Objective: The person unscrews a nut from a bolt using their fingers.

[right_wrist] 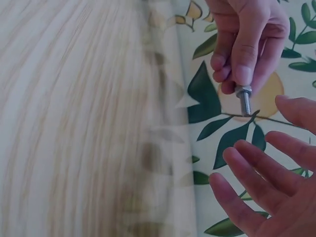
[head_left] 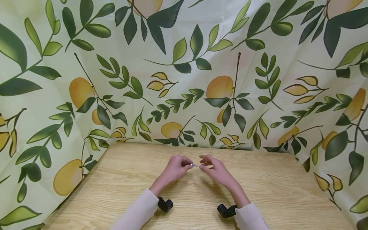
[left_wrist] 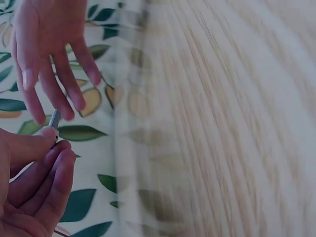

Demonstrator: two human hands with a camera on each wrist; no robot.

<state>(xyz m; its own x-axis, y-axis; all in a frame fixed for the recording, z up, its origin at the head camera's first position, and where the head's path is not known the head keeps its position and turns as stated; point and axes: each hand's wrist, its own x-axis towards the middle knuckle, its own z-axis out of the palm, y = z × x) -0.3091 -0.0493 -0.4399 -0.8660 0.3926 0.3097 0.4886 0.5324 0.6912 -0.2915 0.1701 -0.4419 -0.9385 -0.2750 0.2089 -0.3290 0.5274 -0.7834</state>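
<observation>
My left hand pinches a small metal bolt between thumb and fingers, above the wooden table. In the right wrist view its threaded shank sticks out past the fingertips, with a wider hex-shaped collar right at the thumb; the end inside the grip is hidden. The same bolt shows as a short grey shaft in the left wrist view. Facing it, my right hand has its fingers spread and relaxed, holding nothing. Its fingertips are a short way from the bolt's free end.
The light wood-grain table extends around both hands. A cloth printed with leaves and fruit hangs behind and at both sides. Black wrist-worn devices sit at each sleeve cuff.
</observation>
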